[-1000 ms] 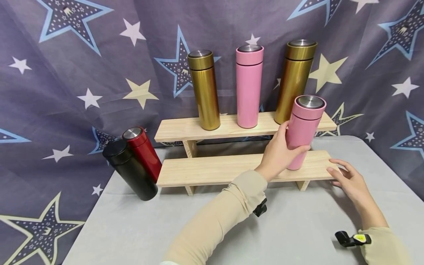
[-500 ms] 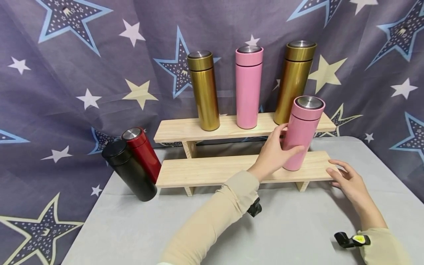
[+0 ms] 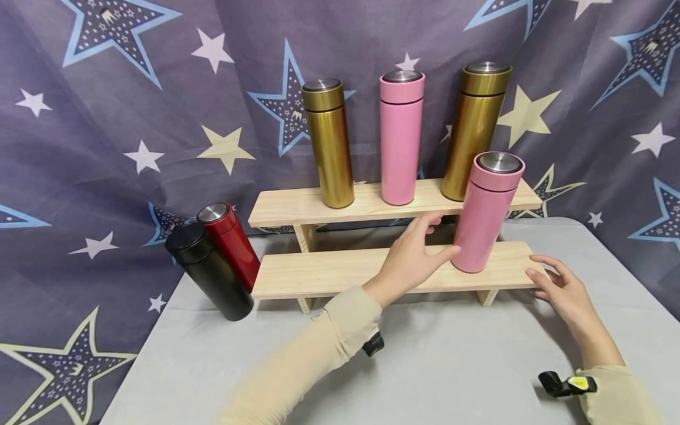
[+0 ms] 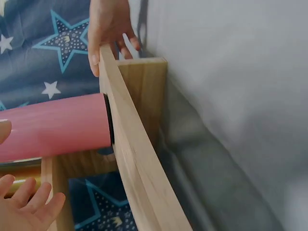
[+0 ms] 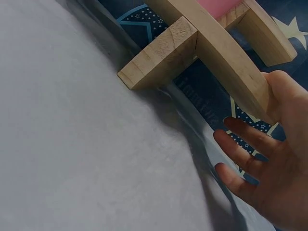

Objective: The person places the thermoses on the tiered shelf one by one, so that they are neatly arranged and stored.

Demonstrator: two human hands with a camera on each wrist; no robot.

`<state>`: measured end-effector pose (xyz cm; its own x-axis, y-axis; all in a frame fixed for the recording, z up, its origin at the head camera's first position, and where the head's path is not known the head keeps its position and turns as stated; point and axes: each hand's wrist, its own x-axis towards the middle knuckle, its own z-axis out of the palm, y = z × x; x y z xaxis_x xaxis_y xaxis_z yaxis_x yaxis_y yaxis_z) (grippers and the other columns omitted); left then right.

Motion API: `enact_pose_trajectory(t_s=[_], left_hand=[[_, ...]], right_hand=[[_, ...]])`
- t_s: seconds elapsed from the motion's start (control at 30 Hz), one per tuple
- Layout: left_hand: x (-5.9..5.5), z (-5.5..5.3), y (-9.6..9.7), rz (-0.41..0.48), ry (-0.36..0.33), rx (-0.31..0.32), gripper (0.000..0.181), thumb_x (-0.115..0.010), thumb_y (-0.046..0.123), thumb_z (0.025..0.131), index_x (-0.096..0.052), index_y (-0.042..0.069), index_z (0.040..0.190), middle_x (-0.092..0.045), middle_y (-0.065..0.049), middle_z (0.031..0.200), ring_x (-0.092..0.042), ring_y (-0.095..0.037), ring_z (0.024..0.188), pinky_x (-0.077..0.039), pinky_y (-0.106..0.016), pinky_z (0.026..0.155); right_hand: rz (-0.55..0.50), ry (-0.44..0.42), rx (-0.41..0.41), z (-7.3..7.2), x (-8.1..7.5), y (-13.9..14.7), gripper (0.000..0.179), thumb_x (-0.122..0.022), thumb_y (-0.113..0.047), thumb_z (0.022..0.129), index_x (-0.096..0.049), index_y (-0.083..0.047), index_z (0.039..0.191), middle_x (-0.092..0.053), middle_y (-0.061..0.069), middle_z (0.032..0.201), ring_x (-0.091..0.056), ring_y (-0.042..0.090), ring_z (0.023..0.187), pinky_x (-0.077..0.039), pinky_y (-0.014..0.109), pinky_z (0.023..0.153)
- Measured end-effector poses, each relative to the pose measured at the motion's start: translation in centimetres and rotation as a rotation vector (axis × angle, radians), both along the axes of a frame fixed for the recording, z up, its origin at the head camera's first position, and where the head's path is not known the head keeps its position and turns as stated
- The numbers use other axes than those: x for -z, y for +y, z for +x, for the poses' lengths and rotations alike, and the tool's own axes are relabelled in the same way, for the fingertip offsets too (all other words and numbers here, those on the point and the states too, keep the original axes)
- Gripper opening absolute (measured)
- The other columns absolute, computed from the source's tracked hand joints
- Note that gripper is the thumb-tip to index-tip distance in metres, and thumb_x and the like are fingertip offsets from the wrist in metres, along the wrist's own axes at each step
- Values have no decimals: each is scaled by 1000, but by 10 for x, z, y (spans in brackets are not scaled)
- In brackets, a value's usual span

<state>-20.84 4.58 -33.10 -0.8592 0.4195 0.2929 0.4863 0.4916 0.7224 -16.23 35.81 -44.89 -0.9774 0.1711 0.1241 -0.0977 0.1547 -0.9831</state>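
A pink thermos bottle (image 3: 486, 218) stands upright on the right part of the lower board of a two-tier wooden shelf (image 3: 340, 273). Just left of it is my left hand (image 3: 409, 257), fingers spread and relaxed; its thumb tip is at the bottle's side, and I cannot tell if they touch. My right hand (image 3: 565, 292) holds the right end of the lower board between thumb and forefinger, while the other fingers hang loosely below, as the right wrist view shows. In the left wrist view the bottle's base sits against the board.
On the upper tier stand a gold bottle (image 3: 329, 147), another pink bottle (image 3: 401, 141) and a second gold bottle (image 3: 475, 136). A black bottle (image 3: 212, 274) and a red bottle (image 3: 231, 245) stand on the grey tabletop (image 3: 451, 366) left of the shelf. A star-patterned curtain (image 3: 175, 106) hangs behind.
My left hand has let go of the front pink thermos bottle and drawn away to the left. The bottle stays on the lower board. My right hand has kept its place.
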Motion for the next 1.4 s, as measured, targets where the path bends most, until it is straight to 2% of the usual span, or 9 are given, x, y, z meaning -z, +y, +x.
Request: enact_pose_trajectory(t_s=[0.1,0.27,0.47,0.63,0.83,1.1,1.3,1.4], left_hand=[[-2,6,-12,-44,45,5,63,-71,39,91,-45,21,146,-53,4,139,-50,-10,127,-44,-30,100],[0,15,-33,-75,70,8,61,-69,41,93,-46,23,146,-54,5,137,-50,-7,127,-44,-31,100],[4,27,-63,-86,36,21,58,-69,39,93,-48,26,145,-54,9,138,-50,-9,128,-44,-37,102],[9,36,-90,-112,39,8,56,-68,41,93,-48,30,144,-53,12,138,-49,-9,128,-43,-39,103],[11,44,-123,-150,116,-1,55,-67,43,93,-49,30,143,-52,14,138,-47,-7,130,-41,-38,105],[11,55,-160,-162,197,-37,57,-73,36,90,-51,28,142,-54,12,137,-49,-8,129,-43,-40,104],[17,67,-184,-134,134,-105,58,-76,36,88,-53,26,140,-54,9,137,-49,-13,130,-40,-44,107],[22,73,-196,-111,109,-143,58,-76,38,88,-53,27,140,-54,10,138,-48,-14,132,-39,-47,107]], right_hand=[[31,-6,11,-1,-1,0,30,-64,-15,97,-62,-32,122,-64,-27,97,-63,-7,82,-54,16,66],[45,-17,18,-1,-2,0,31,-65,-16,97,-62,-33,123,-63,-29,97,-63,-7,82,-54,16,66],[-5,-14,6,0,0,0,31,-65,-15,97,-63,-32,122,-65,-27,96,-63,-6,82,-54,16,66],[20,-11,14,1,1,-1,31,-65,-16,97,-62,-32,123,-64,-27,97,-63,-6,83,-54,17,66],[56,-16,22,1,0,-1,31,-65,-17,97,-61,-32,124,-62,-30,98,-62,-8,84,-54,16,67],[53,3,16,0,2,-3,31,-64,-17,98,-61,-30,126,-62,-29,100,-62,-8,85,-54,16,68],[71,4,24,-1,2,-2,31,-64,-18,98,-61,-31,126,-62,-30,99,-62,-7,84,-54,16,67],[40,1,16,0,3,-1,31,-65,-17,97,-61,-30,125,-63,-28,99,-63,-7,84,-54,16,67]])
